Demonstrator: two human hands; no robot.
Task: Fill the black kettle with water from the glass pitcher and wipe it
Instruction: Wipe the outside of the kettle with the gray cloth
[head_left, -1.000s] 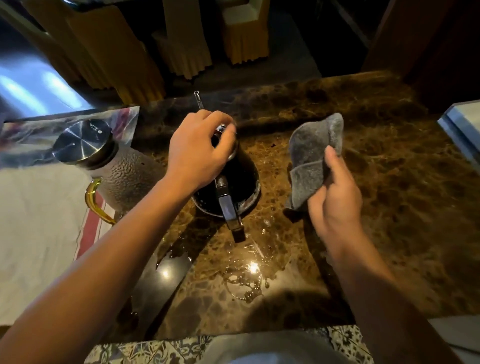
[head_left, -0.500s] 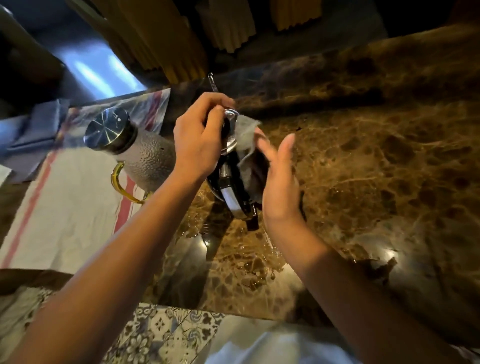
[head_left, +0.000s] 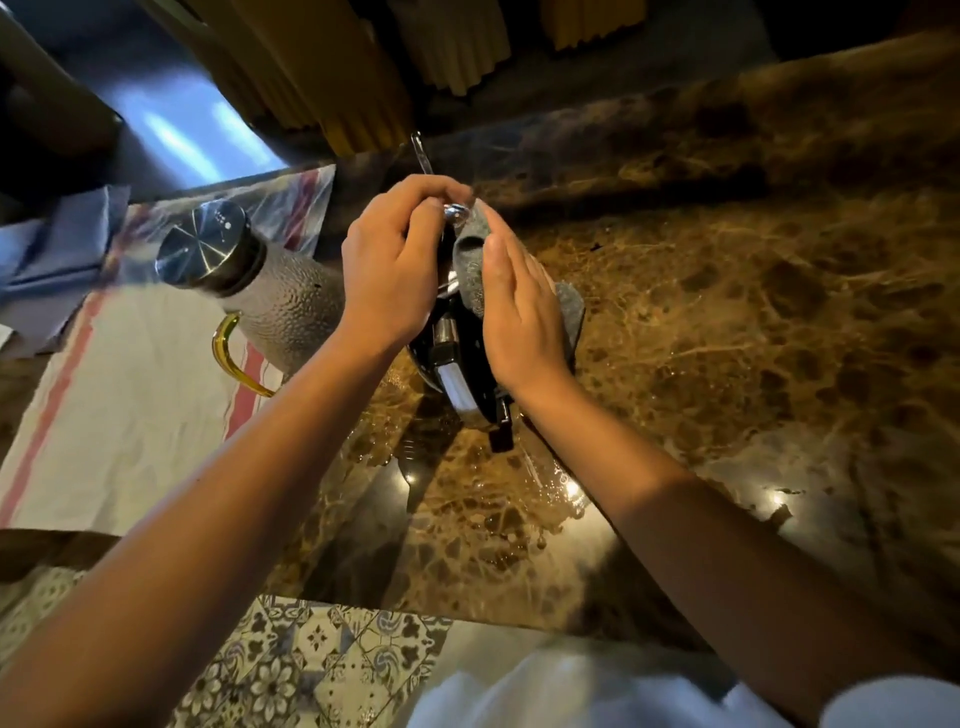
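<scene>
The black kettle (head_left: 457, 358) stands on the brown marble counter (head_left: 727, 322), its thin spout pointing away and its handle toward me. My left hand (head_left: 389, 265) grips the kettle's top, fingers curled over the shiny lid knob. My right hand (head_left: 519, 317) lies flat with straight fingers, pressing a grey cloth (head_left: 470, 260) against the kettle's right side. The glass pitcher (head_left: 270, 296), textured with a steel lid and an amber handle, stands just left of the kettle on a white towel.
The white towel (head_left: 130, 405) with red stripes covers the counter's left part. Spilled water (head_left: 519, 499) glistens on the marble in front of the kettle. Yellow chair covers (head_left: 363, 67) stand beyond the far edge. Patterned floor tiles (head_left: 291, 670) show below the near edge.
My right hand brought the grey cloth from the right over to the kettle and now presses it flat on its side. My left hand stayed on the lid. The view shifted right.
</scene>
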